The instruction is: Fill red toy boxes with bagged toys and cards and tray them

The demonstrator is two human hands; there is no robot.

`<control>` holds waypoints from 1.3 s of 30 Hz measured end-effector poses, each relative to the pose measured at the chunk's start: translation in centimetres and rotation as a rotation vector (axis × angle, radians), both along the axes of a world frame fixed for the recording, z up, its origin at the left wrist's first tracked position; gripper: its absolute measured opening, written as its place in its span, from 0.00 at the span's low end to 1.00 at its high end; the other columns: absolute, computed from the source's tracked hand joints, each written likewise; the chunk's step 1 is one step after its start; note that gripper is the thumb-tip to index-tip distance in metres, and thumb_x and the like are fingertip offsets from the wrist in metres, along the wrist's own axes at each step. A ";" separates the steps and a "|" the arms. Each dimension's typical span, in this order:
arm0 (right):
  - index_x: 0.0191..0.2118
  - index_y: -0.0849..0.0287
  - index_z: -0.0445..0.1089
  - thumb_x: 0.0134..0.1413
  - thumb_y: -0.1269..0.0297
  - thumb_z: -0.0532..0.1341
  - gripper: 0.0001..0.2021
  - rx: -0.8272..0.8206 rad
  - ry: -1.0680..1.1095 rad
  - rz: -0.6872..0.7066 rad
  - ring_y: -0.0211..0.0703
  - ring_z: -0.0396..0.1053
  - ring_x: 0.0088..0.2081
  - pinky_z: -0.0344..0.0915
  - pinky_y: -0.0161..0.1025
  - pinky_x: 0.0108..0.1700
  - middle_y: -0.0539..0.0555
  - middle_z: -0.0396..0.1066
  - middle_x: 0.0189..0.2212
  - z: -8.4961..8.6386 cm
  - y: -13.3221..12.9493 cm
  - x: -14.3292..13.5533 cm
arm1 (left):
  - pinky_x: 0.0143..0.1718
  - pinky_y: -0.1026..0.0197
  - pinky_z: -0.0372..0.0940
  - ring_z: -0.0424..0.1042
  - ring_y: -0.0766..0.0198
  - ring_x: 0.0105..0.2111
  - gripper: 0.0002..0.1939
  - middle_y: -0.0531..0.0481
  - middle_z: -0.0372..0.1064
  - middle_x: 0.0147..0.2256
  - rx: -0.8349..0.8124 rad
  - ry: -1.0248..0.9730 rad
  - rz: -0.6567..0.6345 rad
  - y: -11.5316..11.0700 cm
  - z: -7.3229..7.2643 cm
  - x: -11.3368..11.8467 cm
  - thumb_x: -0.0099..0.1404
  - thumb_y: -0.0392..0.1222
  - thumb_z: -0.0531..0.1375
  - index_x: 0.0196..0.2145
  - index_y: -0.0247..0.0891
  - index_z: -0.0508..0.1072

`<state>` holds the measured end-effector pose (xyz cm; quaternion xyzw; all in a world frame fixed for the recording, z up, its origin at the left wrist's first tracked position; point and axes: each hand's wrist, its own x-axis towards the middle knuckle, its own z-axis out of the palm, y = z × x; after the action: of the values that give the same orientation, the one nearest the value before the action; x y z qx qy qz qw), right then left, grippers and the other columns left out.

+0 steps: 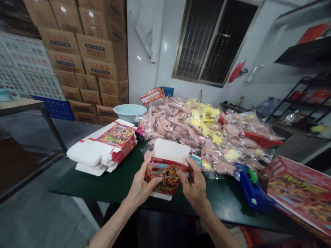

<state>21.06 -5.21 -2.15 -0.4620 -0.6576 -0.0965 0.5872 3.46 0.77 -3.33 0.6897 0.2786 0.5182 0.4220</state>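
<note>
Between my two hands is a small red printed carton, tilted above the front edge of the table, with a white flap standing up at its far end. My left hand grips its left side, thumb across the printed face. On the opposite side, my right hand pinches the carton near its upper right corner. Just beyond lies a big heap of pink and yellow toys in clear plastic bags. To the left is a stack of flattened red and white cartons.
A blue tape dispenser with green tape stands right of my hands, beside a large printed red box. A pale blue basin is behind the carton stack. Brown cardboard boxes are piled against the wall. The table top is dark green.
</note>
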 end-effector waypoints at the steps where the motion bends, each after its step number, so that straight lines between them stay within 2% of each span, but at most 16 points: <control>1: 0.54 0.53 0.57 0.55 0.71 0.57 0.21 0.021 -0.050 0.001 0.48 0.68 0.46 0.70 0.47 0.45 0.58 0.66 0.44 0.4 0.0 0.1 | 0.44 0.56 0.70 0.72 0.55 0.46 0.34 0.40 0.68 0.50 0.030 -0.043 0.046 0.0 0.2 0.1 0.56 0.45 0.63 0.58 0.38 0.56; 3: 0.52 0.53 0.60 0.55 0.71 0.57 0.18 0.053 -0.110 0.010 0.47 0.68 0.44 0.70 0.46 0.44 0.57 0.67 0.41 1.2 -0.2 0.3 | 0.48 0.55 0.68 0.69 0.55 0.50 0.36 0.39 0.62 0.55 0.120 -0.113 0.138 0.0 0.6 0.3 0.57 0.45 0.62 0.60 0.40 0.52; 7: 0.49 0.54 0.63 0.57 0.71 0.55 0.14 0.058 -0.097 0.017 0.45 0.69 0.42 0.69 0.44 0.42 0.56 0.68 0.38 2.1 -0.6 0.4 | 0.47 0.57 0.68 0.71 0.57 0.46 0.22 0.43 0.67 0.49 0.233 -0.126 0.263 -0.4 1.4 1.2 0.60 0.43 0.60 0.51 0.39 0.64; 9: 0.46 0.53 0.65 0.58 0.72 0.54 0.12 0.055 -0.063 0.017 0.45 0.69 0.41 0.69 0.42 0.41 0.55 0.68 0.37 2.2 -0.6 0.4 | 0.45 0.58 0.68 0.72 0.59 0.43 0.19 0.45 0.69 0.46 0.246 -0.134 0.329 -0.7 1.6 1.4 0.60 0.42 0.59 0.49 0.39 0.66; 12: 0.43 0.52 0.66 0.57 0.73 0.54 0.11 0.030 -0.018 0.027 0.44 0.70 0.39 0.68 0.40 0.39 0.53 0.69 0.36 2.3 -0.4 0.5 | 0.42 0.60 0.69 0.72 0.61 0.41 0.23 0.44 0.68 0.48 0.299 -0.107 0.371 -1.0 1.7 1.3 0.60 0.39 0.59 0.54 0.41 0.62; 15: 0.41 0.52 0.67 0.56 0.73 0.55 0.10 0.014 -0.011 0.071 0.42 0.70 0.38 0.67 0.39 0.38 0.52 0.69 0.34 2.5 -0.3 0.7 | 0.47 0.58 0.66 0.70 0.59 0.46 0.22 0.44 0.67 0.49 0.422 0.001 0.383 -1.1 2.1 0.9 0.61 0.36 0.58 0.54 0.42 0.62; 19: 0.42 0.53 0.67 0.56 0.75 0.55 0.11 0.008 0.017 0.145 0.40 0.68 0.39 0.66 0.37 0.40 0.52 0.68 0.36 3.0 -0.3 0.5 | 0.46 0.60 0.65 0.69 0.62 0.45 0.11 0.47 0.68 0.44 0.537 0.018 0.395 -1.5 3.6 0.7 0.62 0.33 0.56 0.42 0.40 0.70; 21: 0.40 0.54 0.67 0.57 0.74 0.53 0.10 0.001 0.062 0.161 0.41 0.67 0.42 0.65 0.38 0.42 0.53 0.67 0.40 3.4 -0.5 0.2 | 0.41 0.63 0.65 0.70 0.64 0.40 0.07 0.48 0.69 0.39 0.495 -0.039 0.410 -1.9 4.5 0.8 0.63 0.34 0.54 0.35 0.39 0.72; 23: 0.36 0.56 0.68 0.58 0.74 0.53 0.09 -0.027 0.116 0.157 0.41 0.67 0.43 0.64 0.38 0.42 0.54 0.66 0.41 3.8 -0.7 -0.1 | 0.39 0.64 0.65 0.71 0.65 0.37 0.09 0.48 0.70 0.37 0.406 -0.063 0.417 -2.2 5.0 1.1 0.64 0.36 0.53 0.30 0.37 0.73; 25: 0.32 0.57 0.67 0.58 0.72 0.53 0.07 -0.076 0.178 0.155 0.40 0.67 0.40 0.64 0.36 0.40 0.53 0.67 0.38 4.2 -0.9 -0.3 | 0.38 0.64 0.66 0.72 0.63 0.37 0.08 0.47 0.71 0.37 0.262 -0.104 0.400 -2.5 5.1 1.3 0.64 0.38 0.55 0.31 0.36 0.73; 27: 0.37 0.56 0.65 0.58 0.70 0.55 0.04 -0.138 0.294 0.196 0.38 0.67 0.37 0.64 0.35 0.38 0.52 0.66 0.34 4.5 -1.1 -0.3 | 0.37 0.64 0.67 0.73 0.62 0.38 0.08 0.47 0.72 0.39 0.073 -0.227 0.316 -2.6 4.9 1.4 0.63 0.41 0.56 0.40 0.38 0.71; 29: 0.48 0.53 0.60 0.58 0.68 0.56 0.12 -0.213 0.409 0.271 0.37 0.67 0.35 0.65 0.34 0.37 0.51 0.66 0.34 4.7 -1.2 -0.1 | 0.38 0.63 0.68 0.73 0.61 0.40 0.16 0.47 0.72 0.42 -0.083 -0.348 0.195 -2.7 4.7 1.3 0.63 0.41 0.57 0.49 0.41 0.65; 31: 0.54 0.53 0.55 0.59 0.66 0.55 0.18 -0.299 0.425 0.332 0.37 0.67 0.36 0.66 0.35 0.39 0.51 0.66 0.36 4.7 -1.2 0.2 | 0.39 0.62 0.68 0.72 0.59 0.43 0.18 0.46 0.71 0.45 -0.131 -0.361 0.083 -2.8 4.8 1.1 0.64 0.41 0.56 0.52 0.42 0.63; 33: 0.51 0.54 0.59 0.59 0.66 0.55 0.14 -0.326 0.381 0.331 0.38 0.67 0.37 0.66 0.35 0.39 0.52 0.67 0.36 4.5 -1.2 0.6 | 0.42 0.62 0.67 0.71 0.60 0.45 0.14 0.47 0.72 0.45 -0.078 -0.275 0.036 -3.0 5.2 1.2 0.64 0.39 0.54 0.48 0.41 0.68; 35: 0.43 0.55 0.65 0.58 0.66 0.56 0.07 -0.266 0.384 0.277 0.38 0.68 0.37 0.66 0.35 0.39 0.51 0.67 0.35 4.0 -1.1 1.2 | 0.46 0.63 0.65 0.71 0.62 0.46 0.11 0.49 0.73 0.43 0.065 -0.183 0.037 -3.1 5.6 1.6 0.65 0.35 0.53 0.41 0.41 0.72; 39: 0.35 0.56 0.68 0.56 0.68 0.58 0.02 -0.139 0.437 0.238 0.40 0.70 0.41 0.67 0.37 0.43 0.53 0.71 0.36 2.9 -1.5 2.4 | 0.47 0.63 0.64 0.71 0.65 0.42 0.14 0.50 0.73 0.38 0.346 -0.141 0.071 -2.9 5.7 3.1 0.63 0.29 0.50 0.33 0.39 0.74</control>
<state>23.42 -6.74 0.71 -0.4304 -0.5700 0.1207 0.6894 6.52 -2.15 2.42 0.7037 0.1790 0.6201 0.2970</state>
